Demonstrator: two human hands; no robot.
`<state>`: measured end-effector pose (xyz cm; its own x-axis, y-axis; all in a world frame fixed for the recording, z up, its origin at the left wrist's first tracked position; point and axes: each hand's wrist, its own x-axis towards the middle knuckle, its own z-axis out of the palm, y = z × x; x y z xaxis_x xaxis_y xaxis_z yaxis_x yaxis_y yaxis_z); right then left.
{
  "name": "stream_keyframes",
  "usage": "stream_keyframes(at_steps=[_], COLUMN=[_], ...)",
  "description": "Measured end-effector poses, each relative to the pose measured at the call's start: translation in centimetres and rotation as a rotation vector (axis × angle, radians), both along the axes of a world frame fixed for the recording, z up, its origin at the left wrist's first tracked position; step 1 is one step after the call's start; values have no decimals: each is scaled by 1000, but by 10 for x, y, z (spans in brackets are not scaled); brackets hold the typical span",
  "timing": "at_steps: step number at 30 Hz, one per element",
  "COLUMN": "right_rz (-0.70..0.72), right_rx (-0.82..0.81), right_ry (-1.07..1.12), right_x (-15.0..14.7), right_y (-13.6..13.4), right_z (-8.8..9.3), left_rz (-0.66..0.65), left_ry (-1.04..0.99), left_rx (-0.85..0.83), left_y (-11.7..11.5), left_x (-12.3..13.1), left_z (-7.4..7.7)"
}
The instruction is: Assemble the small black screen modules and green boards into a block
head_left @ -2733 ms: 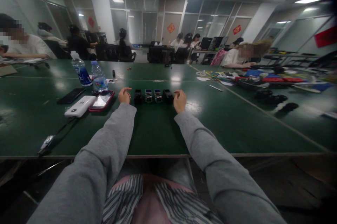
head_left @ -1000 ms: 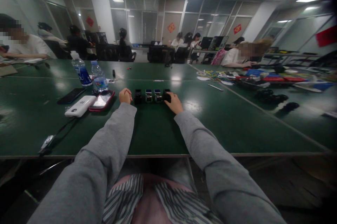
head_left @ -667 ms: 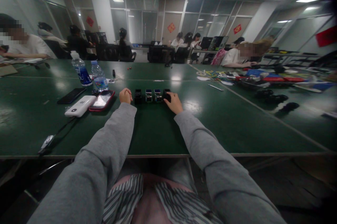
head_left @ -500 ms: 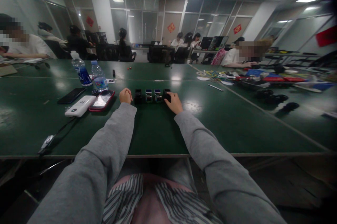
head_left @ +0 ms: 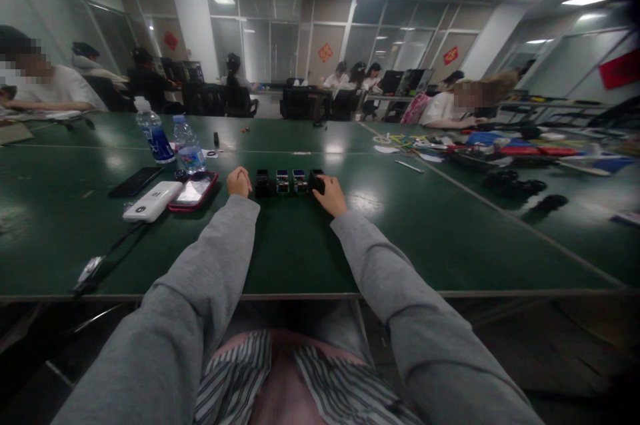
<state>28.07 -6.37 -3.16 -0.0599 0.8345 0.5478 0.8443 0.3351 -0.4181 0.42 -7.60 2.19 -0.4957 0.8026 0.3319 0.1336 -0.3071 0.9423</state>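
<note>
Across the green table runs a row of small block-shaped devices. At its left end stands a black box (head_left: 262, 182). Two devices with dark bluish tops and exposed electronics, a left module (head_left: 283, 182) and a right module (head_left: 299, 182), stand in the middle. My right hand (head_left: 331, 196) has its thumb and fingers around another black box (head_left: 316, 180) at the right end, which rests on the table. Just left of the row, my left hand (head_left: 239, 182) lies with its fingers curled in, and nothing shows in it.
Left of my hands are a red-edged phone (head_left: 194, 192), a white power bank (head_left: 153, 202) with a cable, a black phone (head_left: 135, 182) and two bottles, one blue-labelled (head_left: 156, 135). Cables and tools (head_left: 500, 145) crowd the right side. A pen (head_left: 410, 166) lies nearer. Several people sit around.
</note>
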Motion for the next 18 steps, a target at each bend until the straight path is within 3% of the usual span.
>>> stream_keyframes(at_steps=[18], right_rz=[-45], right_rx=[7], right_ry=[101], right_x=[2], right_y=[4], right_z=[-3], left_rz=[-20], left_ry=[-1], left_rx=[-4], left_y=[3], left_x=[-2], left_z=[-2])
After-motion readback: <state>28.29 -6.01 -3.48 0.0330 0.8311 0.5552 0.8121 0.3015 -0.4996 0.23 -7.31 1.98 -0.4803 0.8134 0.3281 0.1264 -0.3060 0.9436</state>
